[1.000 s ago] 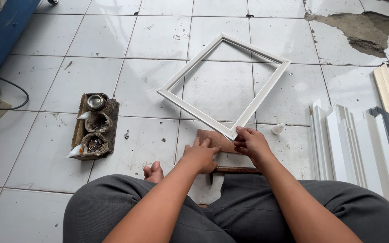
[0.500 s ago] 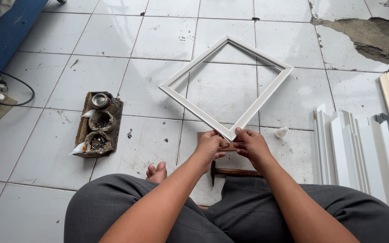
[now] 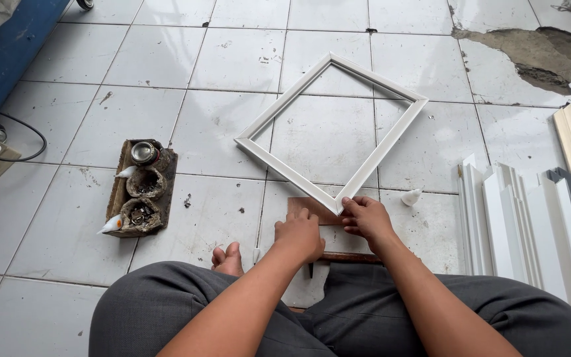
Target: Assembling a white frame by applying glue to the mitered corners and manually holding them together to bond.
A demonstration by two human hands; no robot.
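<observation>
Sitting cross-legged on a white tiled floor [image 3: 67, 218], a person works at the near corner of a white square frame [image 3: 378, 155] that lies flat like a diamond ahead of the knees. The right hand [image 3: 367, 218] pinches that corner between thumb and fingers, while the left hand [image 3: 301, 235] rests palm-down just beside it on a small brown board [image 3: 302, 206] under the corner, holding nothing. A bare foot [image 3: 227, 259] shows near the left knee. To the left sits a wooden tray [image 3: 141, 188] of small pots; to the right lie white mouldings [image 3: 517, 218]. Far right, the tiling is broken [image 3: 530, 49].
</observation>
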